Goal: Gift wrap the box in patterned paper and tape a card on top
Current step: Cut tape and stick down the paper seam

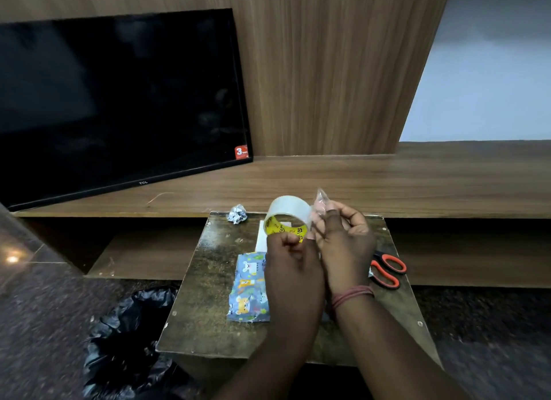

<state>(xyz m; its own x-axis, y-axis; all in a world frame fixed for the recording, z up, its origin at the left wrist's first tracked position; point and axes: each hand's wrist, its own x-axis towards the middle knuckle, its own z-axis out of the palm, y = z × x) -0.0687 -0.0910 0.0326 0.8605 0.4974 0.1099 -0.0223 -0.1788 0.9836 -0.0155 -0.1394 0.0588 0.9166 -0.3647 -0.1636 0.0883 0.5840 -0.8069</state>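
Observation:
A box wrapped in blue cartoon-animal paper (250,286) lies on the small worn table (205,280), partly hidden by my arms. Above it my left hand (290,259) grips a roll of clear tape (287,216) with a yellow inner core. My right hand (343,238) pinches the pulled-out free end of the tape (320,201), held up to the right of the roll. A white card (262,235) lies on the table behind the box, mostly hidden by the roll and my hands.
Orange-handled scissors (387,269) lie at the table's right edge. A crumpled paper ball (237,213) sits at the back left corner. A black bin bag (131,340) lies on the floor to the left. A television (119,101) stands on the wooden shelf (357,179) behind.

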